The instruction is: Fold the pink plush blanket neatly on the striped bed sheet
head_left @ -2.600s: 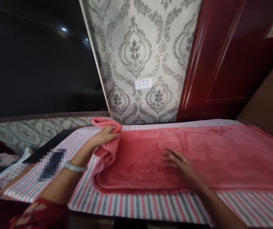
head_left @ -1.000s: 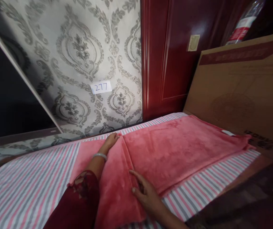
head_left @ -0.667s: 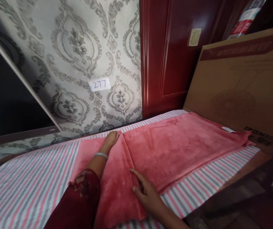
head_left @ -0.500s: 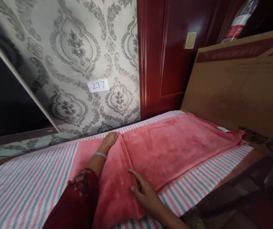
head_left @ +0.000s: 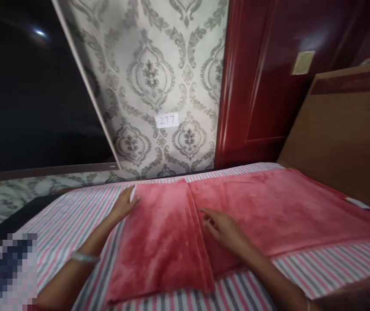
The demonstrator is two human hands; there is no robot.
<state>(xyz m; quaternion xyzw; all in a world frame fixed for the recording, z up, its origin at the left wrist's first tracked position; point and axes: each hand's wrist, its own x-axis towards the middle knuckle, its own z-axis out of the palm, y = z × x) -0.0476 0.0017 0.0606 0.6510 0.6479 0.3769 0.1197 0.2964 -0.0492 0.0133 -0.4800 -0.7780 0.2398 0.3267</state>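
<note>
A soft pink-red blanket [head_left: 256,211] lies across a striped sheet, its left part folded over to the right. The edge of that folded layer runs down the middle of the view. My left hand [head_left: 124,204] rests at the blanket's upper left edge, fingers stretched out and thumb apart, touching the fabric. Over the blanket, just right of the folded layer's edge, is my right hand [head_left: 223,229], with fingers extended and slightly bent. Nothing shows in its grasp. A pale bracelet [head_left: 85,258] circles my left wrist.
The striped sheet [head_left: 74,216] covers the surface under the blanket. A large dark screen [head_left: 36,95] stands at the left. Patterned wallpaper [head_left: 152,86] with a "277" label [head_left: 167,120] is behind. A big cardboard box [head_left: 343,142] stands at the right beside a dark red panel [head_left: 265,86].
My left hand has moved from the top of the fold to the blanket's left edge. The blanket's left edge lies straighter. The camera view has turned left.
</note>
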